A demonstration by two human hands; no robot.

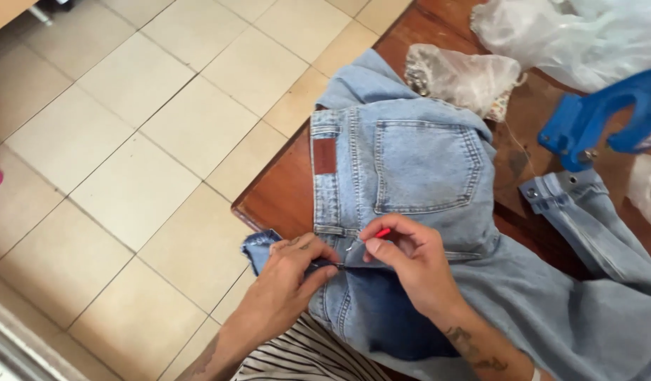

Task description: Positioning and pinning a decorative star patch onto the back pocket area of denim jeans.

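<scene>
Two hands work on light blue jeans [424, 169] on the desk [283, 197]: left grip [291, 264] pinches the waistband, right grip [403, 250] holds a small red tool [383, 233].

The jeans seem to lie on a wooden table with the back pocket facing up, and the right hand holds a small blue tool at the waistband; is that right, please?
Not quite: the small tool in the right hand is red, not blue, as the head view shows. The rest holds: the jeans lie on the wooden table with the back pocket facing up.
</scene>
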